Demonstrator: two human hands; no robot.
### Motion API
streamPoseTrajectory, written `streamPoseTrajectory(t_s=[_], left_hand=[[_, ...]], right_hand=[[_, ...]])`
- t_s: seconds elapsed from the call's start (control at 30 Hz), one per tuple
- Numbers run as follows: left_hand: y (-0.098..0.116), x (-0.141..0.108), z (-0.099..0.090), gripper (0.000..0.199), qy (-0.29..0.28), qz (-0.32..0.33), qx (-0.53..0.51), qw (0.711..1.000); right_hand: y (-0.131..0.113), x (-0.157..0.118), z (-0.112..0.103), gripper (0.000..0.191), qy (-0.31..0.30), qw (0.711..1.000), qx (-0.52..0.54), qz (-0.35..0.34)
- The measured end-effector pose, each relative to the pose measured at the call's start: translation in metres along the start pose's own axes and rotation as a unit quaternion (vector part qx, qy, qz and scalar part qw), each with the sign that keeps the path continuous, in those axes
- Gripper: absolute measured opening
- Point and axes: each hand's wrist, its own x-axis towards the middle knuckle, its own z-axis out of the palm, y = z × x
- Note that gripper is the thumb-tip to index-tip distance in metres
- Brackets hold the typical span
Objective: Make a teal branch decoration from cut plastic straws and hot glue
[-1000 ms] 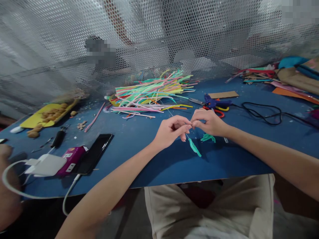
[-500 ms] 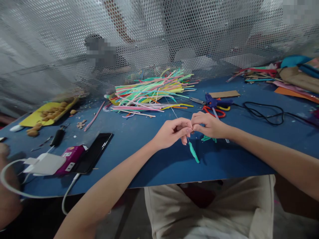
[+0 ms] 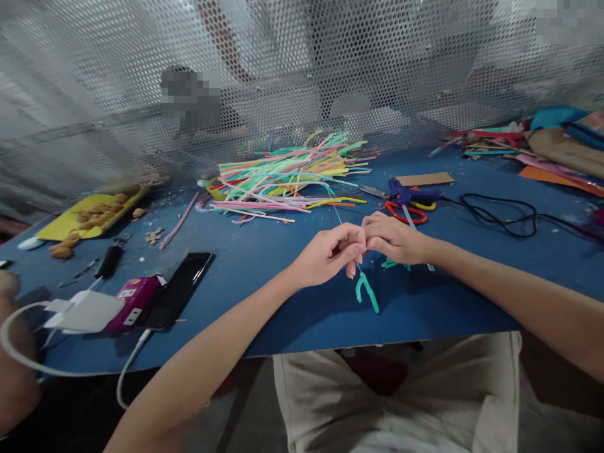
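Note:
My left hand [image 3: 330,255] pinches a thin wire [image 3: 338,214] that runs up past the fingers and out below them. From the wire's lower end hangs a teal pipe cleaner [image 3: 369,293], bent into a forked shape with one long and one short leg. Fingertip to fingertip with it, my right hand [image 3: 394,238] is closed in a pinch; whatever lies between those fingers is hidden. Several short teal pieces [image 3: 395,263] lie on the blue table [image 3: 292,314], partly under the right hand.
Beyond the hands lies a heap of coloured pipe cleaners [image 3: 283,176]. Red-handled scissors [image 3: 415,217] and a blue glue gun [image 3: 401,190] with a black cord are behind my right hand. A phone [image 3: 182,286] and white charger [image 3: 97,309] sit left, near another person's arm [image 3: 16,352].
The teal pipe cleaner has turned on the wire, so its two legs now show apart. Both hands stay almost where they were.

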Motion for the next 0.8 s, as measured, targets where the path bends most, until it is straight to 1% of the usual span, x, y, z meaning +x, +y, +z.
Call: streamPoseTrajectory(t_s=[0.3, 0.4, 0.5, 0.57, 0.63, 0.73, 0.8], left_hand=[[-0.001, 0.0, 0.0, 0.028, 0.025, -0.004, -0.04, 0.999], [-0.004, 0.001, 0.0, 0.031, 0.046, -0.017, -0.059, 0.997], [-0.01, 0.004, -0.002, 0.037, 0.073, -0.022, -0.1, 0.992], [-0.014, 0.006, -0.005, 0.037, 0.097, -0.013, -0.119, 0.988], [-0.019, 0.008, -0.009, 0.034, 0.123, 0.0, -0.125, 0.985], [-0.024, 0.01, -0.014, 0.031, 0.162, 0.012, -0.115, 0.98], [-0.027, 0.012, -0.016, 0.031, 0.191, 0.016, -0.113, 0.975]], right_hand=[[0.001, -0.001, -0.004, 0.05, 0.023, 1.0, 0.015, 0.005], [0.001, 0.0, -0.004, 0.049, 0.024, 1.0, 0.018, 0.007], [-0.001, 0.0, -0.004, 0.043, 0.027, 0.999, 0.009, 0.016], [-0.002, 0.001, -0.005, 0.038, 0.024, 0.999, 0.017, 0.03], [-0.004, 0.002, -0.005, 0.036, 0.026, 0.997, 0.052, 0.055], [-0.009, 0.002, -0.007, 0.038, 0.022, 0.988, 0.113, 0.105], [-0.012, 0.003, -0.009, 0.04, -0.001, 0.984, 0.127, 0.127]])
